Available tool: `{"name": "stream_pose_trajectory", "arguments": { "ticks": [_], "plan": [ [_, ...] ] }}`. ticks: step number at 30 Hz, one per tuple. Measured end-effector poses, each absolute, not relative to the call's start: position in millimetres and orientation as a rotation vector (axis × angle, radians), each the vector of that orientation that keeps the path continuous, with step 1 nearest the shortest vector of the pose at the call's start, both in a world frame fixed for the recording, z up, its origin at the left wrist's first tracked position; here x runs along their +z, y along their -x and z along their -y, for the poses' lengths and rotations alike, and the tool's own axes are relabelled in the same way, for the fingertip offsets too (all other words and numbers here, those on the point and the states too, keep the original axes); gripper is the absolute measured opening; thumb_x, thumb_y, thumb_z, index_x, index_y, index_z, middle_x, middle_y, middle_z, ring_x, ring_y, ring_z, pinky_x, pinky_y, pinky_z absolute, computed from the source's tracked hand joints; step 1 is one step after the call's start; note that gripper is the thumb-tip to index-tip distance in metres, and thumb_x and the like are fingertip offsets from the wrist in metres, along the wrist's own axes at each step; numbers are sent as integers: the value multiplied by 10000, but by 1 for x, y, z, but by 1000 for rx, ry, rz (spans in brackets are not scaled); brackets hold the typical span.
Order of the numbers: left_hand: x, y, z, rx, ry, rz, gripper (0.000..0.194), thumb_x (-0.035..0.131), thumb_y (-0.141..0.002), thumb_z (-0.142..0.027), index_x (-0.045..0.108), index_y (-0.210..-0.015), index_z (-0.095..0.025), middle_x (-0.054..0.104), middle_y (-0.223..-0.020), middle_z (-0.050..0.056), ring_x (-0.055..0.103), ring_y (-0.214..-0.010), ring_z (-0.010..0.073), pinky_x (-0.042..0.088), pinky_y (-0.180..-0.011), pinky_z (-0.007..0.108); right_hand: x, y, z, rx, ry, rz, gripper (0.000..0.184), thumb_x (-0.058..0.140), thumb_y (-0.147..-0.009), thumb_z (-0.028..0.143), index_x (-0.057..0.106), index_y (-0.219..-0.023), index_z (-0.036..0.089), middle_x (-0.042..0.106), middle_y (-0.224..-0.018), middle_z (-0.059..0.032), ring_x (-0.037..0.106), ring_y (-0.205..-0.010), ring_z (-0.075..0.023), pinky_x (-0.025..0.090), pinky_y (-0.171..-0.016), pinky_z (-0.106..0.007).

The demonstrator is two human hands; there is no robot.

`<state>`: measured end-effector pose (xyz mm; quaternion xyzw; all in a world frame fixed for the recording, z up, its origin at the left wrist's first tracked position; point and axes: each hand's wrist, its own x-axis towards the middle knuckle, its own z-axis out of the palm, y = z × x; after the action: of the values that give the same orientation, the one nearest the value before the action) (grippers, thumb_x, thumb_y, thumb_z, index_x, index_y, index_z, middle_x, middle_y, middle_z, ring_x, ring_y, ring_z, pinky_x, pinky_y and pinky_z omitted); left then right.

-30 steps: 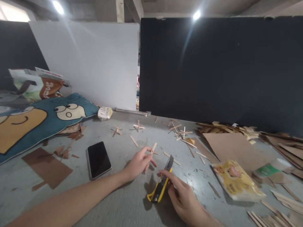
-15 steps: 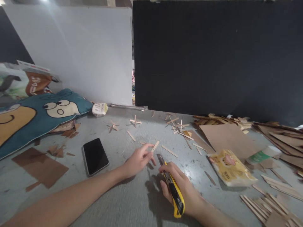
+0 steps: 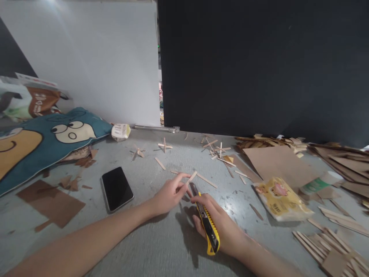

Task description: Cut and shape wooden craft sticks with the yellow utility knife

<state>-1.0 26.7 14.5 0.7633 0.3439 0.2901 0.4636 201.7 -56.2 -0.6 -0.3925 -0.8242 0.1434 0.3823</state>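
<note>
Between the thumb and fingers of my left hand is a short wooden craft stick, its free end pointing up and right. My right hand is wrapped round a yellow and black utility knife. The knife's blade is out and lies close to my left fingertips and the lower part of the stick; whether it touches the stick I cannot tell. Just beyond my hands, another craft stick lies flat on the grey table.
A phone and brown cardboard lie to the left, by a blue cushion. Small crossed-stick pieces stand further back. On the right are a yellow packet, a green-white bottle and loose sticks.
My right hand has brought the knife slightly left and up, its blade now nearer my left fingers. The held stick has tilted further to the right.
</note>
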Motion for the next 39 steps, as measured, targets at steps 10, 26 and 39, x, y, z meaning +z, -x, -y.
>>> {"name": "stream_pose_trajectory", "arguments": {
  "ticks": [10, 26, 39],
  "plan": [
    [13, 0, -25, 688, -1922, -834, 385, 436, -1074, -399, 527, -1386, -193, 772, -930, 73, 706, -823, 210, 529, -801, 352, -5, -204, 56, 408, 1017, 2096, 366, 561, -943, 138, 495, -1283, 256, 649, -1055, -65, 691, -869, -176, 594, -785, -300],
    [13, 3, -27, 685, -1858, -779, 435, 437, -1076, -501, 525, -1371, -193, 773, -945, 72, 717, -894, 215, 508, -861, 338, -6, -209, 55, 636, 1025, 1973, 331, 571, -976, 222, 525, -1302, 264, 701, -1029, -42, 701, -812, -159, 571, -757, -268],
    [14, -2, -28, 682, -1627, -829, 374, 472, -1026, -573, 514, -964, -206, 722, -804, 22, 460, -574, 114, 334, -576, 244, -5, -212, 53, 742, 979, 1882, 298, 541, -1006, 272, 536, -1304, 257, 735, -1000, -40, 713, -798, -161, 579, -750, -270]
  ]
}}
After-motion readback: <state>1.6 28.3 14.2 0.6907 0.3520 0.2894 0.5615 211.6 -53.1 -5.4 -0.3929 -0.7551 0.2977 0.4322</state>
